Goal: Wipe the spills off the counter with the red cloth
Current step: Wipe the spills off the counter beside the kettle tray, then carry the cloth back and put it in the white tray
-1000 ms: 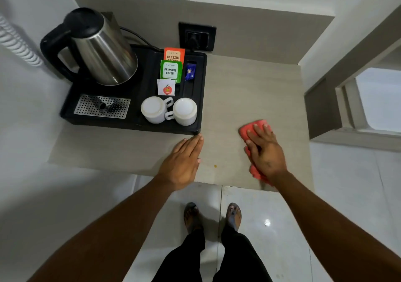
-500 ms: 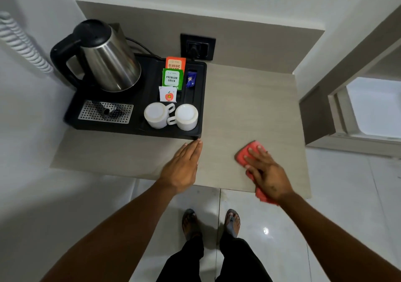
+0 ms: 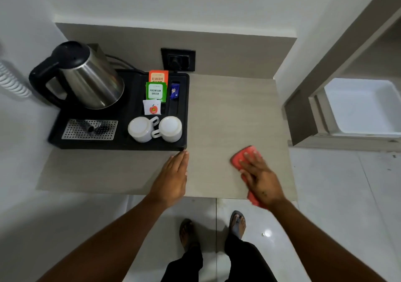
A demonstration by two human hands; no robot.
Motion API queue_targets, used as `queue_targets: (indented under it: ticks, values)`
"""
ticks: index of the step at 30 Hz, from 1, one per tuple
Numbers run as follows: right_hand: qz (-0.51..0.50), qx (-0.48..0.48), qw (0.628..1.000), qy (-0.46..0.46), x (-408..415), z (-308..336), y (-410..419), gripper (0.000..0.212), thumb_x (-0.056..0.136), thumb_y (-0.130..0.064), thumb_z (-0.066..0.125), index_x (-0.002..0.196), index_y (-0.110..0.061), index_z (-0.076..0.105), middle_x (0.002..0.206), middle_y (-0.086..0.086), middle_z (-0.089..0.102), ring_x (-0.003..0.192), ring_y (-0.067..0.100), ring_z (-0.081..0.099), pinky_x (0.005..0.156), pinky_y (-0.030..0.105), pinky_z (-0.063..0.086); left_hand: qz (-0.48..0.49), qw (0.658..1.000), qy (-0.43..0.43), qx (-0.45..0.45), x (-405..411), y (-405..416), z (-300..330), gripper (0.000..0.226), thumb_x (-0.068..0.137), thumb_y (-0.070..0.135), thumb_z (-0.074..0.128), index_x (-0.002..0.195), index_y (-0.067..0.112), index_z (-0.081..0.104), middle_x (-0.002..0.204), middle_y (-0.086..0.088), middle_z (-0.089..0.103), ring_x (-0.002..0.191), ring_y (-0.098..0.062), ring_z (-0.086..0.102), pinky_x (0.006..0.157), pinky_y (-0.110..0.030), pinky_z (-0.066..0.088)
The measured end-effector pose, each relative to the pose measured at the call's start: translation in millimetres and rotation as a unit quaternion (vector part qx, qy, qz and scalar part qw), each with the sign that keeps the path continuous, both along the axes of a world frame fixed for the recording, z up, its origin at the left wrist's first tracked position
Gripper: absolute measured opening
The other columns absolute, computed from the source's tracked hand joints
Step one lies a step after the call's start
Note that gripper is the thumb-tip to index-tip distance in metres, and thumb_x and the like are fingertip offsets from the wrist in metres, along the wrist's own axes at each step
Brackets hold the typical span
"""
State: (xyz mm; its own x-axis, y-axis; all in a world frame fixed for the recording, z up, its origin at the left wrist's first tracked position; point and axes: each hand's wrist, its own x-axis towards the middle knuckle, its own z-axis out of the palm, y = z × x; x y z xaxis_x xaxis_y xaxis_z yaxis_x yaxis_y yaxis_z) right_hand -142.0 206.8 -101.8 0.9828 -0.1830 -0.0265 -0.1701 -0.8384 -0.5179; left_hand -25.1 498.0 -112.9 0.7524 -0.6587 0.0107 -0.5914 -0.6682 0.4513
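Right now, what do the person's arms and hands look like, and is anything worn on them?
Both arms are bare, with no sleeves in view. The left hand and the right hand wear no gloves; no rings, watch or bracelet show.

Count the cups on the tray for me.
2. Both sit upside down, side by side at the tray's front right: one cup on the left, the other to its right. None look hidden.

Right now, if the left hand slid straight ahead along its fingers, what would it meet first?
The left hand lies flat on the counter, fingertips at the near right corner of the black tray. It would probably bump that corner first, though it might just graze past it.
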Motion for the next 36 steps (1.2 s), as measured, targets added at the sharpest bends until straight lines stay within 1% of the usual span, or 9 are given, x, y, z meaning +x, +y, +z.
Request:
queue_targets:
  ticks: [6, 9, 13, 17, 23, 27, 32, 34, 36]
  values:
    - [-0.175, 0.052, 0.983, -0.015, 9, 23, -93, 0.035, 0.099, -0.015, 0.056, 0.133, -0.019, 0.059, 0.145, 0.004, 0.050, 0.139, 0.022, 0.039, 0.111, 0.020, 0.024, -0.056, 0.998, -0.010, 0.002, -24, -94, 9, 0.061, 0.104, 0.023, 0.045, 0.156, -0.001, 0.023, 0.164, -0.019, 0.023, 0.153, -0.030, 0.021, 0.124, -0.042, 0.019]
    - [-0.302, 0.168, 0.932, -0.107, 20, 44, -126, 0.026, 0.096, -0.010, 0.060, 0.120, -0.014, 0.069, 0.117, 0.007, 0.070, 0.108, 0.013, 0.065, 0.086, 0.001, 0.037, -0.106, 0.994, -0.027, -0.014, -28, -180, 22, 0.066, 0.105, 0.034, 0.036, 0.158, 0.001, 0.014, 0.167, -0.018, 0.016, 0.155, -0.028, 0.011, 0.125, -0.039, 0.011]
    - [-0.342, 0.142, 0.903, -0.219, 29, 72, -179, 0.018, 0.096, -0.018, 0.061, 0.099, -0.031, 0.073, 0.074, -0.014, 0.072, 0.068, 0.000, 0.063, 0.067, 0.015, 0.046, -0.142, 0.986, -0.060, -0.055, -17, -297, 51, 0.066, 0.104, 0.032, 0.043, 0.157, 0.002, 0.019, 0.165, -0.018, 0.022, 0.153, -0.031, 0.018, 0.126, -0.038, 0.011]
    - [-0.382, 0.198, 0.849, -0.306, 24, 89, -241, 0.017, 0.098, -0.023, 0.059, 0.103, -0.027, 0.074, 0.084, -0.014, 0.073, 0.080, 0.005, 0.068, 0.075, 0.020, 0.052, -0.170, 0.982, -0.054, -0.069, 1, -401, 72, 0.066, 0.106, 0.033, 0.040, 0.159, 0.007, 0.010, 0.168, -0.012, 0.012, 0.155, -0.026, 0.010, 0.122, -0.032, 0.001]
    - [-0.521, 0.185, 0.737, -0.390, 8, 123, -352, 0.015, 0.095, -0.027, 0.060, 0.097, -0.029, 0.075, 0.080, -0.019, 0.072, 0.077, 0.002, 0.068, 0.071, 0.015, 0.051, -0.222, 0.971, -0.070, -0.053, 23, -494, 75, 0.067, 0.104, 0.027, 0.044, 0.158, 0.003, 0.014, 0.167, -0.015, 0.017, 0.154, -0.028, 0.016, 0.125, -0.039, 0.017]
    - [-0.546, 0.157, 0.765, -0.302, 26, 116, -415, 0.021, 0.097, -0.026, 0.056, 0.098, -0.018, 0.075, 0.076, -0.003, 0.067, 0.075, 0.022, 0.066, 0.071, 0.026, 0.048, -0.233, 0.969, -0.076, -0.041, 25, -541, 65, 0.067, 0.105, 0.031, 0.044, 0.158, 0.004, 0.014, 0.167, -0.014, 0.018, 0.154, -0.027, 0.015, 0.125, -0.034, 0.012]
    - [-0.485, 0.179, 0.846, -0.129, 73, 66, -433, 0.024, 0.098, -0.022, 0.047, 0.089, -0.016, 0.069, 0.071, 0.003, 0.067, 0.061, 0.004, 0.064, 0.056, 0.014, 0.045, -0.236, 0.967, -0.092, -0.004, 27, -570, 42, 0.068, 0.103, 0.033, 0.048, 0.156, 0.000, 0.022, 0.164, -0.018, 0.027, 0.152, -0.032, 0.022, 0.124, -0.039, 0.017]
    - [-0.436, 0.089, 0.895, -0.005, 85, 39, -435, 0.029, 0.100, -0.030, 0.043, 0.108, -0.020, 0.069, 0.108, 0.009, 0.070, 0.097, 0.021, 0.066, 0.083, 0.028, 0.051, -0.229, 0.968, -0.099, 0.019, 29, -572, 32, 0.069, 0.103, 0.038, 0.047, 0.157, 0.002, 0.023, 0.164, -0.016, 0.026, 0.153, -0.031, 0.021, 0.124, -0.038, 0.017]
    - [-0.359, 0.011, 0.927, 0.109, 93, 17, -434, 0.040, 0.103, -0.041, 0.036, 0.133, -0.026, 0.057, 0.147, 0.007, 0.048, 0.132, 0.030, 0.045, 0.108, 0.043, 0.040, -0.222, 0.970, -0.092, 0.034, 31, -571, 23, 0.070, 0.104, 0.041, 0.045, 0.158, 0.004, 0.021, 0.165, -0.015, 0.025, 0.153, -0.030, 0.019, 0.124, -0.037, 0.016]
